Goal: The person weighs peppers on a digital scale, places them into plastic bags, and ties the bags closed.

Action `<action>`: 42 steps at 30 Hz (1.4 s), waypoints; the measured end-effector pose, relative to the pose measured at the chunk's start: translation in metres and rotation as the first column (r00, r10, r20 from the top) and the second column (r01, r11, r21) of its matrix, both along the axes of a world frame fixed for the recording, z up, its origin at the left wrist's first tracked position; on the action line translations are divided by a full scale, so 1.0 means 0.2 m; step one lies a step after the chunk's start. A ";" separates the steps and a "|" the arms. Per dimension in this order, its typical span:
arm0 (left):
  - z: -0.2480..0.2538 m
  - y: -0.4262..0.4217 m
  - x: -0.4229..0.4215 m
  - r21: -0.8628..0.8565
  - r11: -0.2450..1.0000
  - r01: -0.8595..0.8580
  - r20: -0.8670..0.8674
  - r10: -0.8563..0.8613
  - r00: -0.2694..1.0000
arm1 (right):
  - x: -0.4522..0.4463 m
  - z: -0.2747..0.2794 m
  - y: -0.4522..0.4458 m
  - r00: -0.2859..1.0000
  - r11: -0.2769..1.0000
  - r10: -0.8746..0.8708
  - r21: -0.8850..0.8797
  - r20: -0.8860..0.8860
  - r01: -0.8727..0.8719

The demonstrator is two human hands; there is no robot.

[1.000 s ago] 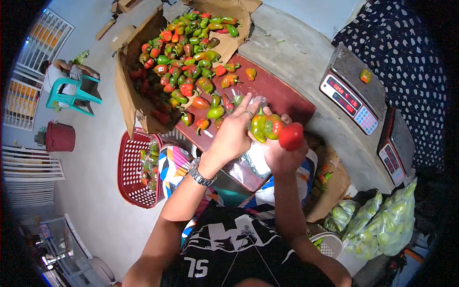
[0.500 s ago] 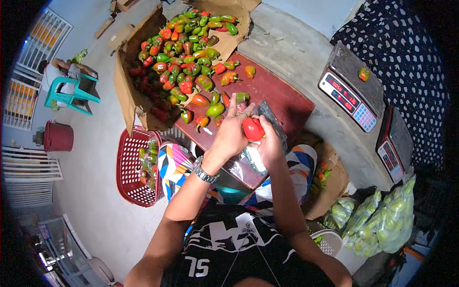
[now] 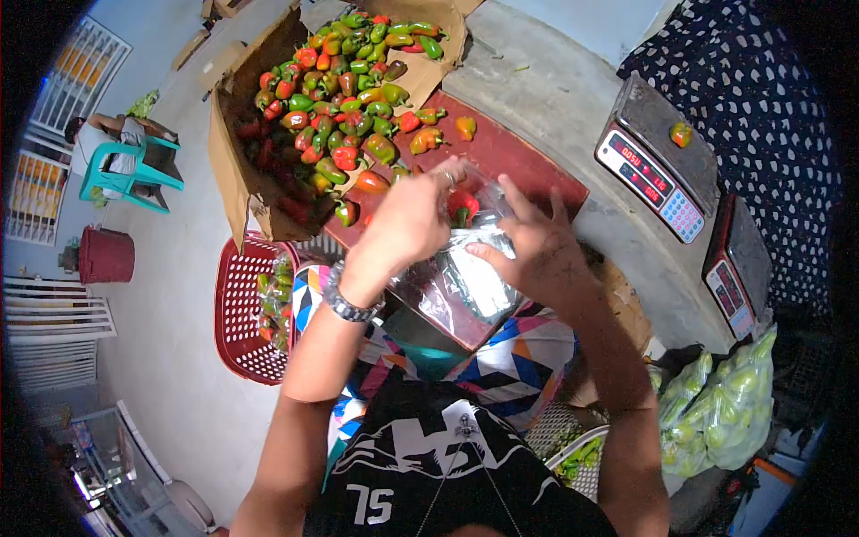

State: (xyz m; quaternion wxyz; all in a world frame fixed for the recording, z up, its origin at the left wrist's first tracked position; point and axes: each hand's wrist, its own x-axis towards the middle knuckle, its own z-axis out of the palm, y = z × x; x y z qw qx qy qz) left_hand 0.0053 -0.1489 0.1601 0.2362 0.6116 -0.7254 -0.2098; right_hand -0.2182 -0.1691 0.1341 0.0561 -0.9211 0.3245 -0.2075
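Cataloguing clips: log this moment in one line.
left hand: grip unclear | right hand: fingers spread, at clear plastic bags | red bell pepper: between hands

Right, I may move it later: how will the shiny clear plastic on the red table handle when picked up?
The clear plastic would likely be floppy, since it looks thin and creased. It may feel slippery, given its glossy glare. It's probably light too, as the red table shows through part of it.

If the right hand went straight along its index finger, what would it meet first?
Likely the lone orange pepper on the red tabletop; depth is unclear, so the right hand could pass over.
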 end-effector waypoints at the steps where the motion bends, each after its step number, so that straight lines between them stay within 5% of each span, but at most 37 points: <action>1: 0.11 -0.01 0.00 0.023 0.999 -0.032 0.017 0.032 0.999 | -0.01 0.07 -0.04 0.999 0.997 0.045 -0.059 -0.011 -0.046; 5: 0.47 -0.06 0.05 -0.074 0.996 -0.046 0.133 0.055 0.990 | 0.00 0.52 -0.18 0.998 0.998 0.068 -0.007 0.004 -0.068; 10: 0.66 -0.12 0.10 -0.215 0.977 0.004 0.251 0.051 0.967 | -0.01 0.77 -0.21 0.996 0.974 0.088 -0.208 -0.030 -0.093; 13: 0.66 -0.12 0.03 -0.178 0.984 0.007 0.297 0.047 0.954 | -0.02 0.67 -0.22 0.992 0.982 0.119 -0.141 -0.040 -0.123; 17: 0.48 -0.15 0.05 -0.240 0.968 0.066 0.187 -0.021 0.982 | -0.10 0.51 -0.36 0.950 0.969 0.239 0.005 0.202 -0.245; 19: 0.43 -0.15 0.05 -0.243 0.968 0.058 0.176 -0.014 0.984 | -0.22 0.39 -0.58 0.931 0.999 0.033 -0.027 0.364 -0.025; 20: 0.41 -0.14 0.06 -0.242 0.969 0.051 0.175 -0.008 0.985 | -0.33 0.28 -0.78 0.885 0.965 -0.182 -0.096 0.427 0.245; 21: 0.41 -0.14 0.06 -0.134 0.991 -0.010 0.203 0.037 0.978 | -0.50 0.11 -1.04 0.832 0.844 -0.408 -0.194 0.376 0.501; 22: 0.42 -0.13 0.06 -0.115 0.993 -0.018 0.188 0.039 0.981 | -0.63 -0.02 -1.21 0.671 0.671 -0.685 -0.112 0.284 0.733; 23: 0.41 -0.11 0.06 -0.092 0.995 -0.027 0.172 0.043 0.984 | -0.84 -0.21 -1.43 0.605 0.596 -0.773 -0.109 0.192 0.796; 28: 0.41 -0.07 0.03 0.061 0.957 -0.284 0.104 0.277 0.955 | -1.24 -0.40 -1.71 0.361 0.384 -0.908 -0.074 -0.212 0.921; 30: 0.26 -0.05 0.06 -0.108 0.936 -0.334 -0.088 0.326 0.941 | -1.45 -0.54 -1.92 0.456 0.465 -0.835 0.048 -0.307 0.884; 33: 0.10 -0.05 0.10 -0.314 0.911 -0.266 -0.174 0.220 0.960 | -1.49 -0.56 -1.90 0.509 0.510 -0.842 0.043 -0.180 0.859; 35: 0.16 -0.03 0.07 -0.163 0.942 -0.292 -0.145 0.270 0.952 | -1.48 -0.60 -1.85 0.444 0.445 -0.896 -0.068 -0.033 0.893; 38: 0.16 -0.02 0.10 -0.094 0.965 -0.246 -0.076 0.240 0.968 | -1.33 -0.52 -1.73 0.325 0.350 -0.917 0.074 0.231 0.934; 39: 0.16 -0.03 0.11 -0.117 0.969 -0.219 -0.050 0.214 0.975 | -1.24 -0.52 -1.69 0.318 0.477 -0.801 0.220 0.507 0.851; 40: 0.17 -0.04 0.11 -0.127 0.972 -0.197 -0.029 0.195 0.980 | -1.04 -0.38 -1.54 0.343 0.726 -0.681 0.533 0.647 0.434; 41: 0.18 -0.05 0.12 -0.138 0.975 -0.175 -0.007 0.176 0.984 | -0.83 -0.23 -1.37 0.194 0.708 -0.681 0.702 0.706 -0.070; 42: 0.18 -0.07 0.12 -0.148 0.977 -0.153 0.014 0.157 0.988 | -0.69 -0.11 -1.16 0.272 0.612 -0.600 0.651 0.752 -0.450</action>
